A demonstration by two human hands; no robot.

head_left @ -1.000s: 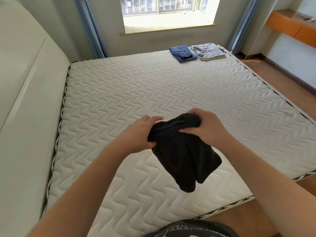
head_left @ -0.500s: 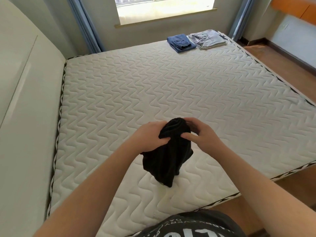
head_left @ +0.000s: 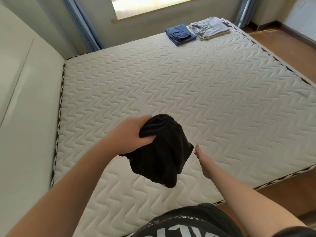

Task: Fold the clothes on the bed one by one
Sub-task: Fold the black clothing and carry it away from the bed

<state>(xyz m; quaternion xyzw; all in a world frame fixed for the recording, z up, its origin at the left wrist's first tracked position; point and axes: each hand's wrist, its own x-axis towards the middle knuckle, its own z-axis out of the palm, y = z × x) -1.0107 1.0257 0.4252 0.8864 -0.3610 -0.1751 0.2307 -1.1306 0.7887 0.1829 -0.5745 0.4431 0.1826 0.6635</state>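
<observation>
Black cloth [head_left: 160, 151] hangs bunched above the near part of the bed [head_left: 188, 86], its top clenched in the left hand [head_left: 131, 137]. Just beside it, the right hand [head_left: 202, 161] is released, fingers [head_left: 197, 149] straight, holding nothing. At the far corner lie folded blue shorts [head_left: 180, 34] and a folded grey shirt [head_left: 209, 29], side by side.

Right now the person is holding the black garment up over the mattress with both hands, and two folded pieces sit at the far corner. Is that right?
Not quite: in the head view only the left hand grips the black garment over the mattress; the right hand is open beside it. The blue folded piece and grey folded piece do sit at the far corner.
</observation>
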